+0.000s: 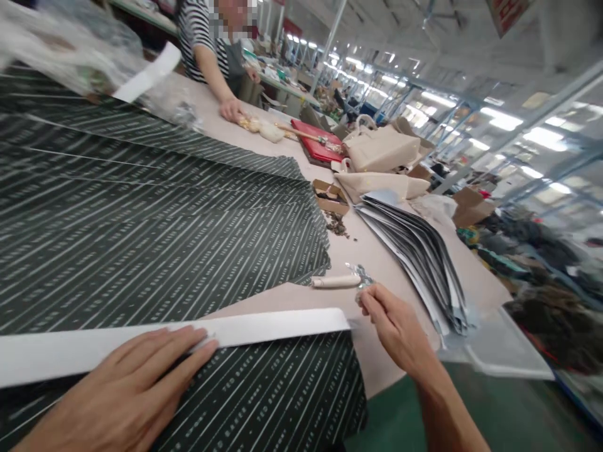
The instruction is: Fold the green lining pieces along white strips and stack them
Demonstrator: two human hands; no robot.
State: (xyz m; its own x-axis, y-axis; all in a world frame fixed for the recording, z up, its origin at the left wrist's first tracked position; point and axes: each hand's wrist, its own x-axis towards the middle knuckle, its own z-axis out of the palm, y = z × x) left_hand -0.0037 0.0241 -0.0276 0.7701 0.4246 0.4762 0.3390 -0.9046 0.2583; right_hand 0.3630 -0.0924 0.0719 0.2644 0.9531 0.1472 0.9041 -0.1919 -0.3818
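Note:
My left hand [127, 389] lies flat, fingers stretched out, on a dark striped paper sheet [264, 402] with a folded white top band [264, 326] at the near edge of the table. My right hand [393, 323] is off the sheet's right corner, fingers pinched together beside small silvery metal pieces [360, 274] and a cream-handled tool [335, 282]. What the fingers hold is too small to name.
A big spread of the same striped sheets [141, 213] covers the left of the table. A fanned stack of flat sheets [414, 251], a small box of parts [330, 196], cream handbags [381, 150] and a red case [315, 144] lie further on. Another person's hand [232, 110] rests on the far end.

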